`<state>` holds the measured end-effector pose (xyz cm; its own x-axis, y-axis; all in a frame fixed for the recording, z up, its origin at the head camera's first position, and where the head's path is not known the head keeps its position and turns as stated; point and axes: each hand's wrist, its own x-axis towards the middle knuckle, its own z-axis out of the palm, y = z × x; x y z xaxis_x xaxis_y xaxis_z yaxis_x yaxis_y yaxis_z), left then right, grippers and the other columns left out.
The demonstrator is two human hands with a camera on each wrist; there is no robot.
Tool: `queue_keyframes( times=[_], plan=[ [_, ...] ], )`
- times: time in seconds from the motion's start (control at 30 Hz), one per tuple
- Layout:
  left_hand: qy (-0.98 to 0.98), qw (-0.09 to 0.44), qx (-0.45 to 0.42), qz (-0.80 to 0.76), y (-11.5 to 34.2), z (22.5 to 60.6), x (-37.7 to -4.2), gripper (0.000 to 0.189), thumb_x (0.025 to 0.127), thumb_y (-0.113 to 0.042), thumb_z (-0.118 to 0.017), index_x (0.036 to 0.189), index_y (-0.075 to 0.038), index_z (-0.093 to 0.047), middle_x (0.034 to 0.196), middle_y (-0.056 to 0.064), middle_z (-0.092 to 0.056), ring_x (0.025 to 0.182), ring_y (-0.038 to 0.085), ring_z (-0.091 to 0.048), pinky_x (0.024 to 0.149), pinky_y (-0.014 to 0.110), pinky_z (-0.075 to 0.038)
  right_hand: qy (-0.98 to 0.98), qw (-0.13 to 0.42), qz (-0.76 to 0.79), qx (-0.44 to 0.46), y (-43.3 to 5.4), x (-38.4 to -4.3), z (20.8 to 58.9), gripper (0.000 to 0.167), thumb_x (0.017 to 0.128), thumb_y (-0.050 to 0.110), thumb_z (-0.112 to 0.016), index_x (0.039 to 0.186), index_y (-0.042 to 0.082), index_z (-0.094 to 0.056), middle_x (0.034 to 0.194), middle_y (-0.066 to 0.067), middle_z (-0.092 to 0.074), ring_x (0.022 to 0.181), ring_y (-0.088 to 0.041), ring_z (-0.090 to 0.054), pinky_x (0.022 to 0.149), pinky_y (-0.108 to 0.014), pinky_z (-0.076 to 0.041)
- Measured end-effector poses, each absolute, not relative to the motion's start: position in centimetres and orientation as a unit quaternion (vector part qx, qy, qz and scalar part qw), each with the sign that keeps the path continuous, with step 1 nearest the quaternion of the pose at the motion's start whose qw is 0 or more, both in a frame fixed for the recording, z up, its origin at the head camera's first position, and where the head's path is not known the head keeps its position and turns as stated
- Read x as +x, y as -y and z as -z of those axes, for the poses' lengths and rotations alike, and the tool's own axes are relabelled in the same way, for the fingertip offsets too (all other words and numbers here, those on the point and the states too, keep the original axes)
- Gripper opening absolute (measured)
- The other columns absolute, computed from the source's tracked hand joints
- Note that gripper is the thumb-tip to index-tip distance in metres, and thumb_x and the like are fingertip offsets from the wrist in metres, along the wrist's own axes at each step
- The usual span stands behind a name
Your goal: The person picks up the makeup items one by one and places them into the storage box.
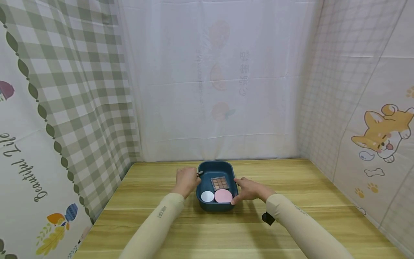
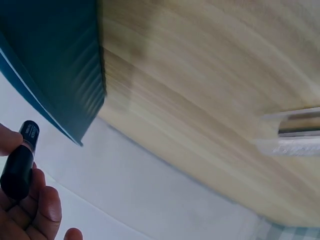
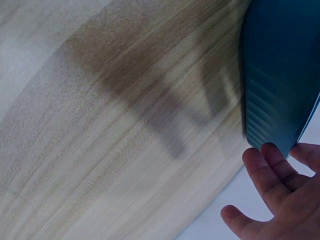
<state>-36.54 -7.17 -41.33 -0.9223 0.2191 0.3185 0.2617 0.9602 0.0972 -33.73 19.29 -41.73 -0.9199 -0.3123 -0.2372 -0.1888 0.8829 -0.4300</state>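
A dark blue plastic basket (image 1: 215, 207) stands on the wooden table, with an eyeshadow palette (image 1: 220, 183), a round white item (image 1: 207, 196) and a round pink item (image 1: 223, 196) inside it. My left hand (image 1: 186, 181) is at the basket's left rim and pinches a small black lipstick (image 2: 20, 165) between thumb and fingers; its end pokes over the rim in the head view. At the right side my right hand (image 1: 249, 189) has its fingers spread, the fingertips (image 3: 255, 157) touching the basket's outer wall and the thumb by the near right corner.
The wooden table (image 1: 155, 219) ends at a white cloth (image 1: 213, 90) behind the basket. Green checked cloth (image 1: 93, 90) hangs at the left, and a printed cloth with a dog (image 1: 385, 133) at the right. A black wrist device (image 1: 267, 218) hangs under my right sleeve.
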Motion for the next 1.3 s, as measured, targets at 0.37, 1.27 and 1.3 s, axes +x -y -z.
queue_keyframes(
  times=[0.37,1.27,1.3],
  plan=[
    [0.973,0.156,-0.167,-0.026,5.2,41.7,-36.8,0.017,0.085,-0.027,-0.077,0.088,-0.011,-0.072,0.082,0.004,-0.068,0.078,0.022,-0.063,0.084,0.049,-0.048,-0.958,0.145,0.203,-0.143,-19.4,-33.8,41.9,0.107,0.073,0.049,-0.085,0.154,0.003,-0.032,0.146,-0.024,-0.041,0.131,-0.037,-0.046,0.103,-0.057,-0.040],
    [0.954,0.164,-0.196,-0.154,2.7,43.9,-37.9,0.009,0.091,-0.019,-0.070,0.091,-0.015,-0.078,0.083,0.004,-0.071,0.077,0.021,-0.064,0.086,0.047,-0.050,-0.956,0.147,0.213,-0.136,-19.4,-33.6,42.0,0.108,0.073,0.051,-0.085,0.154,0.005,-0.031,0.152,-0.026,-0.034,0.134,-0.039,-0.042,0.104,-0.060,-0.037],
    [0.955,0.159,-0.196,-0.155,2.7,43.8,-37.9,0.009,0.092,-0.019,-0.070,0.092,-0.015,-0.078,0.084,0.004,-0.071,0.077,0.021,-0.064,0.086,0.047,-0.050,-0.956,0.147,0.213,-0.135,-19.4,-33.7,42.0,0.108,0.073,0.051,-0.085,0.154,0.005,-0.031,0.152,-0.025,-0.034,0.134,-0.039,-0.042,0.104,-0.059,-0.038]
  ],
)
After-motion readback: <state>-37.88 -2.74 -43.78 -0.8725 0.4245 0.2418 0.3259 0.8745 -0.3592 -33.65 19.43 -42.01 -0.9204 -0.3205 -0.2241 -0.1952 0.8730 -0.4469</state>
